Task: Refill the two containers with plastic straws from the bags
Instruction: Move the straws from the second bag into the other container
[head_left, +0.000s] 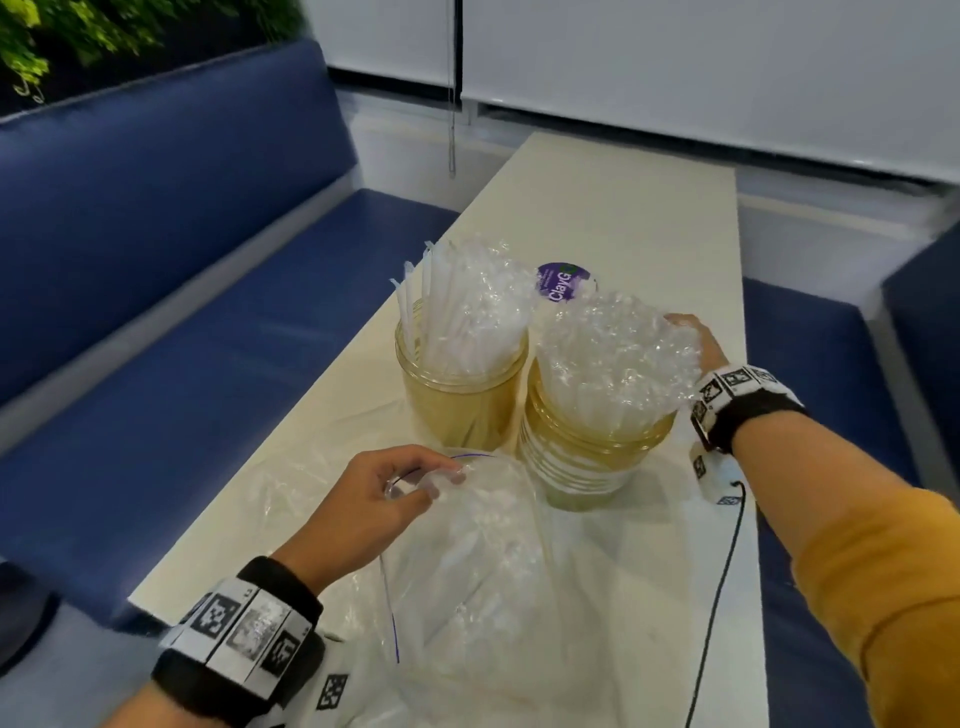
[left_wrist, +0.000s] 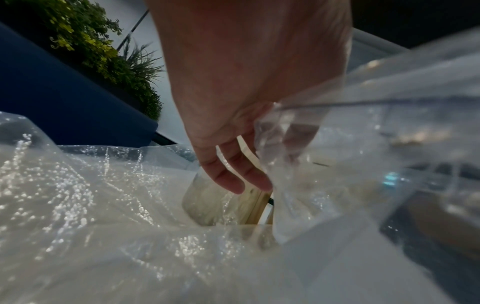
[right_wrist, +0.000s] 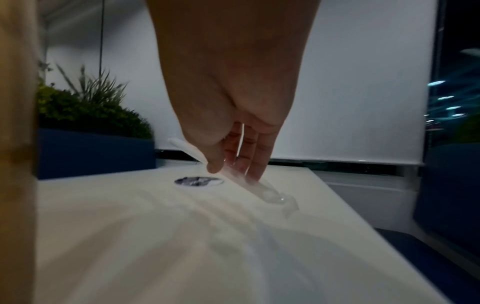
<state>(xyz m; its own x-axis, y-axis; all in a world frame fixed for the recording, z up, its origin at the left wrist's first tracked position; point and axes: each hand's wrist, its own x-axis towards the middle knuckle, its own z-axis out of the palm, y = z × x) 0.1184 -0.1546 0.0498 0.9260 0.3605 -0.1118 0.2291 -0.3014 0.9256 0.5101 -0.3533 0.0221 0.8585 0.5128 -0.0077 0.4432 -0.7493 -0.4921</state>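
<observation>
Left hand (head_left: 382, 496) pinches clear bag (head_left: 483, 561) mouth, holding it open; right hand (right_wrist: 233, 152) pinches wrapped straw (right_wrist: 262, 189) off table (head_left: 623, 218) for right jar (head_left: 592, 457).

My cream table (head_left: 649, 218): two amber jars (head_left: 460, 400) (head_left: 592, 457) side by side; purple round lid (head_left: 558, 280) behind them; clear bags (head_left: 483, 587) nearest me.

The two jars (head_left: 592, 457) are clear, yellow-tinted, glossy plastic, one ribbed near its base. The straws (head_left: 613, 353) in them wear crinkled, shiny clear wrappers. The bags (head_left: 483, 561) at the bench's near edge are thin, glossy, creased film. The bench (head_left: 649, 218) top is smooth, matt cream. The seats (head_left: 218, 291) look like matt blue upholstery.
</observation>
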